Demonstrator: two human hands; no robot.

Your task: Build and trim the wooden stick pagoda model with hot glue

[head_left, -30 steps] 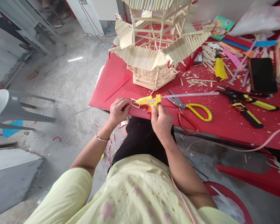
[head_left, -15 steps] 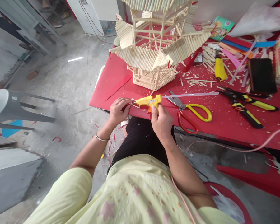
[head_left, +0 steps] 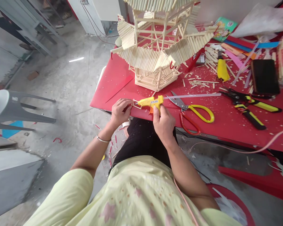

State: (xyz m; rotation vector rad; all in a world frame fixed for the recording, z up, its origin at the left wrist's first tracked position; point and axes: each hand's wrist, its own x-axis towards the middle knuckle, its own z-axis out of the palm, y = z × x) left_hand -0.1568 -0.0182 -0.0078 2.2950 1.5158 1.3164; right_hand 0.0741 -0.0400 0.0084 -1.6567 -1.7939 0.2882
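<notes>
My right hand (head_left: 163, 121) is closed around the handle of a yellow hot glue gun (head_left: 151, 102), and a long clear glue stick (head_left: 193, 95) juts out of its back end. The nozzle points left, right at the fingertips of my left hand (head_left: 120, 110). Those fingers are pinched on small thin wooden sticks (head_left: 137, 106), partly hidden by the hand. Behind both hands stands a tiered pagoda model (head_left: 155, 59) built of wooden sticks, its top cut off by the view.
On the red table (head_left: 118, 78), scissors (head_left: 186, 106) with yellow and red handles lie right of the glue gun. Farther right are pliers (head_left: 247, 106), a phone (head_left: 265, 77), a yellow-handled tool (head_left: 222, 67) and scattered sticks. A grey stool (head_left: 21, 106) stands at left.
</notes>
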